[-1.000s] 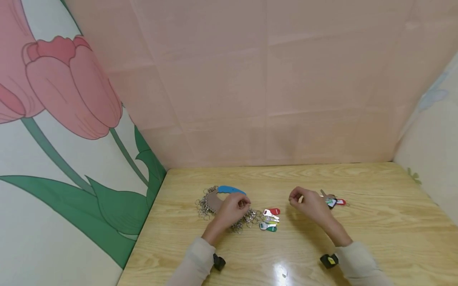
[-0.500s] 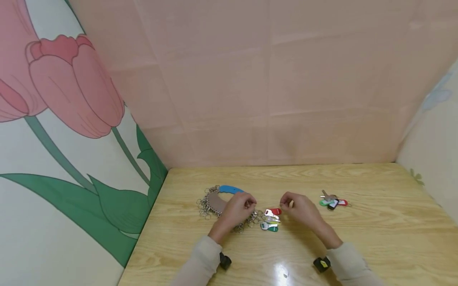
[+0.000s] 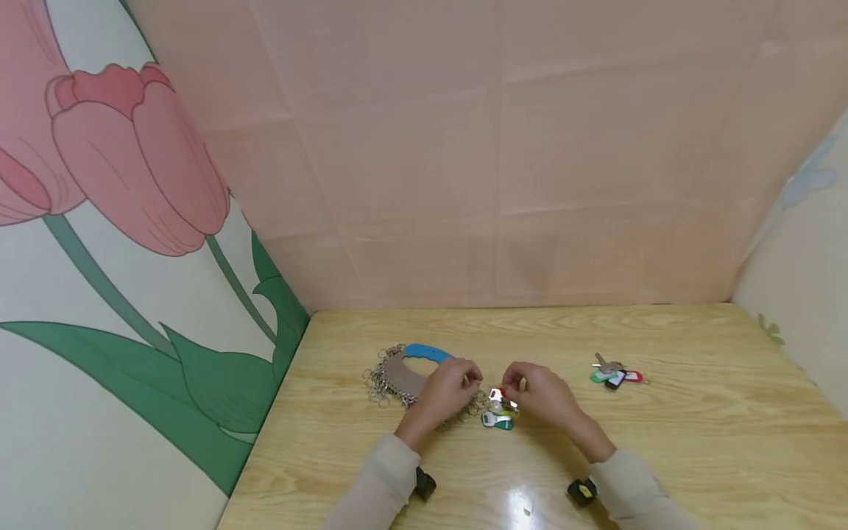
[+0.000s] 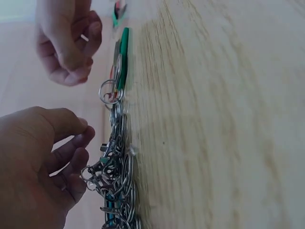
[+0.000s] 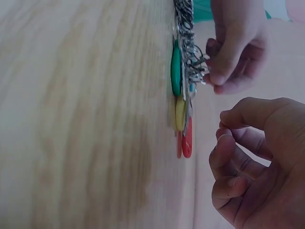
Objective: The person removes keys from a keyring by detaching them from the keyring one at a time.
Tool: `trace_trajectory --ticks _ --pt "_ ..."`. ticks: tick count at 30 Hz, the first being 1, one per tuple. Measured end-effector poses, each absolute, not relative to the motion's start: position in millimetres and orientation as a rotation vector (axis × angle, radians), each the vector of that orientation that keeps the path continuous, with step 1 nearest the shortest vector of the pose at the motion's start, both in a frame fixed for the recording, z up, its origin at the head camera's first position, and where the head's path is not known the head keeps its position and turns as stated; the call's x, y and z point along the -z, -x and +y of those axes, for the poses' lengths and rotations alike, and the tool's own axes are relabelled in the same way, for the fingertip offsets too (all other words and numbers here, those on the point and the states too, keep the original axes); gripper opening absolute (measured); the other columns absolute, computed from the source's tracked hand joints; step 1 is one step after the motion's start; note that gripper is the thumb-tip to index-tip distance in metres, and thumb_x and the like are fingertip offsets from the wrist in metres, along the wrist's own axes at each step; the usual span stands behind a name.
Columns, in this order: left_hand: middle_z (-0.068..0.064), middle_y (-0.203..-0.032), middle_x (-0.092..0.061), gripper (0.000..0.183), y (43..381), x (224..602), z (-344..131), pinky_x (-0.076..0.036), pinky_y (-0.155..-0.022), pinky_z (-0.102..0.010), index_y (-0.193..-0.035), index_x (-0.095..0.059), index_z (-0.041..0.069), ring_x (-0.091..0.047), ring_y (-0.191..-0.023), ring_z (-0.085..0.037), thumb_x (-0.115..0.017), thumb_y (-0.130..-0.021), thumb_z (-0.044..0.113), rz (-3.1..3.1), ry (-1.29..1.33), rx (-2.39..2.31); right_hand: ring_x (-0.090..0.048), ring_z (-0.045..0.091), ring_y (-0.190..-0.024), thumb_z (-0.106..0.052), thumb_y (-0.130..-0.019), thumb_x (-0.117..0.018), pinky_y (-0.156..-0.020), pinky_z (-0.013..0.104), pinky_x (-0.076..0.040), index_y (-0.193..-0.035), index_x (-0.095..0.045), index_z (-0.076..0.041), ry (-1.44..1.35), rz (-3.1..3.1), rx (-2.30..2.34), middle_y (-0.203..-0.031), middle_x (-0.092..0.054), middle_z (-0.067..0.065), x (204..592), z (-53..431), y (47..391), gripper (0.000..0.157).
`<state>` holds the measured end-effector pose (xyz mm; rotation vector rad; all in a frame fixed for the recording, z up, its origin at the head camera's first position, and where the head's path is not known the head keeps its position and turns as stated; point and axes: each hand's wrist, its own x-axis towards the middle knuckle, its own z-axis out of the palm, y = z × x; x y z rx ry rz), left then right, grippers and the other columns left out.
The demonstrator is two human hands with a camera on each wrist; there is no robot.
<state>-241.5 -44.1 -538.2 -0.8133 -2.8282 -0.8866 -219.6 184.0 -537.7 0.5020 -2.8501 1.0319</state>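
Observation:
My left hand (image 3: 452, 389) hovers over the right part of a curved brown-and-blue key holder (image 3: 400, 379), hung with many metal split rings (image 4: 119, 171). Its fingers are loosely curled, and nothing shows between them. My right hand (image 3: 542, 394) is above the right end of several keys with red, yellow and green tags (image 3: 505, 425). In the right wrist view, its thumb and forefinger tips meet with nothing visible between them. The green tag (image 5: 176, 69), yellow tag (image 5: 180, 113) and red tag (image 5: 187, 140) lie along the table, apart from that hand.
A second bunch of keys with green, black and red tags (image 3: 616, 377) lies on the right of the wooden table (image 3: 715, 442). A pink cloth backdrop (image 3: 424, 184) rises at the back edge, and a tulip-print panel (image 3: 165, 309) stands at the left.
My right hand has moved left, away from the second bunch, to the tagged keys in the middle. The left hand has shifted slightly right. The key holder and keys stay put.

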Motion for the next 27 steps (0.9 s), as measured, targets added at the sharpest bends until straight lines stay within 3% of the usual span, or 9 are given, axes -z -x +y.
trace_trajectory --ticks 7,16,27 --pt "0.007 -0.1 -0.076 0.008 241.0 539.4 -38.2 -0.052 -0.082 -0.02 -0.104 -0.081 0.018 -0.059 -0.095 -0.009 -0.075 -0.099 0.017 -2.818 0.851 0.688 -0.056 0.007 -0.072 -0.011 -0.09 -0.079 -0.062 0.025 -0.046 -0.09 -0.074 -0.017 -0.531 -2.857 -1.013 -0.084 -0.067 -0.009 539.4 171.3 219.0 0.008" --pt "0.007 -0.097 -0.075 0.006 240.2 540.7 -37.0 -0.048 -0.078 -0.02 -0.101 -0.082 0.019 -0.056 -0.087 -0.009 -0.079 -0.096 0.02 -2.778 0.929 0.477 -0.057 0.007 -0.075 -0.01 -0.089 -0.081 -0.067 0.029 -0.049 -0.087 -0.074 -0.02 -0.557 -2.881 -0.928 -0.085 -0.068 -0.01 541.6 161.6 218.9 0.012" --pt "0.01 -0.097 -0.075 0.005 238.6 542.4 -40.0 -0.043 -0.078 -0.021 -0.099 -0.084 0.024 -0.05 -0.084 -0.007 -0.081 -0.096 0.027 -2.811 0.966 0.411 -0.055 0.006 -0.071 -0.011 -0.089 -0.082 -0.062 0.027 -0.046 -0.089 -0.077 -0.019 -0.61 -2.903 -0.846 -0.08 -0.064 -0.011 540.3 155.9 215.9 0.01"
